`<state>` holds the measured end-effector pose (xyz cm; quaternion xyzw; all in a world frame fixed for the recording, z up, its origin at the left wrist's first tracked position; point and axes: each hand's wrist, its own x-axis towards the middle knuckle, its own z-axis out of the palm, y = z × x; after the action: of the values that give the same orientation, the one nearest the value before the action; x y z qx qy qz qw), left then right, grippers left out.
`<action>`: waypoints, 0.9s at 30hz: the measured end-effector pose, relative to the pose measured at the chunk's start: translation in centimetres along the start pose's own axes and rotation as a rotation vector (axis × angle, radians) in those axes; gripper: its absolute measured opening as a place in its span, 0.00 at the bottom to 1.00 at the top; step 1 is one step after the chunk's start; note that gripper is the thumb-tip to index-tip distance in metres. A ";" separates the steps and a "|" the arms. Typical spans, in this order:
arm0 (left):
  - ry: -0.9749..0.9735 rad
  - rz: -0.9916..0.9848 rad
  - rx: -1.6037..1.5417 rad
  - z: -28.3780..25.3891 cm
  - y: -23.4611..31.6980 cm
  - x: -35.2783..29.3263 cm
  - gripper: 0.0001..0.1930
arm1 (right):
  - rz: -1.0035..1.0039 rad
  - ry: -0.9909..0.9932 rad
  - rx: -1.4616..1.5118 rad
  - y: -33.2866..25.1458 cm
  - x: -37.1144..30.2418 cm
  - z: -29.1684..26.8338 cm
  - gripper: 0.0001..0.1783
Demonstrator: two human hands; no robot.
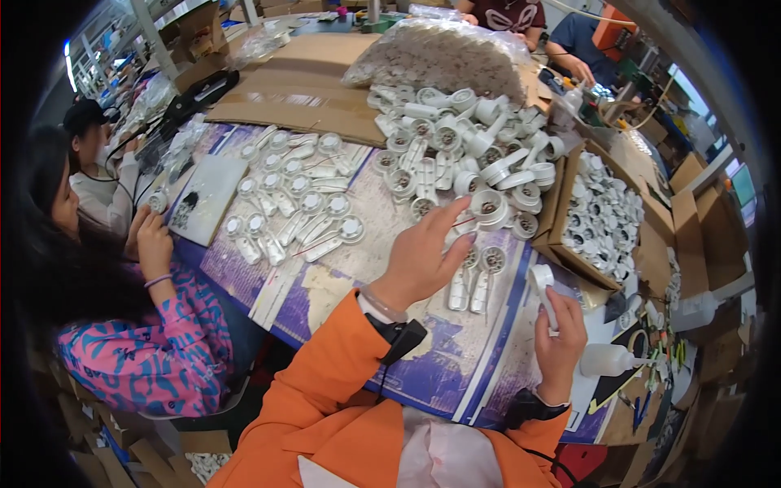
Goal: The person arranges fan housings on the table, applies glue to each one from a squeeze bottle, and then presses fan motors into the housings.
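Observation:
My left hand (423, 256) reaches to the near edge of a heap of white plastic mini-fan bodies (496, 154), each with a round head and a handle. Its fingers are stretched and apart, beside a fan body (488, 207) whose handle lies between thumb and fingertips; whether they touch it I cannot tell. My right hand (561, 333) is closed on a white fan housing (543, 285), held edge-on above the table's right side. Two open fan bodies (480, 281) with metal parts in their heads lie side by side between my hands.
Several fan bodies with round white discs (301, 195) lie in rows at left. A carton (553, 220) of small white-and-black parts stands right, near a squeeze bottle (606, 360). Cardboard (293, 81) and a bulging plastic bag (439, 61) lie behind. A co-worker (154, 325) sits left.

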<state>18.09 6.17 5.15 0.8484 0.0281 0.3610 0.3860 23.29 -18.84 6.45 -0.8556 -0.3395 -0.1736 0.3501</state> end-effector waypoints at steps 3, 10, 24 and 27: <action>0.025 -0.014 -0.007 0.1 0.1 0.1 0.24 | -0.057 -0.020 -0.043 0.3 0.1 0.1 0.20; 0.134 0.012 -0.076 -0.1 0.0 0.0 0.24 | 0.054 -0.235 -0.088 -0.1 -0.3 0.0 0.21; 0.166 -0.019 -0.165 -0.6 0.2 -0.2 0.22 | 0.065 -0.388 -0.187 -0.8 -0.7 -0.2 0.22; 0.171 -0.016 -0.166 -0.7 0.3 0.0 0.22 | 0.078 -0.415 -0.180 -0.4 -0.7 -0.1 0.22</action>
<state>17.53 6.41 5.66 0.7796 0.0376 0.4300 0.4538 22.50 -18.98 6.35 -0.9131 -0.3541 -0.0099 0.2017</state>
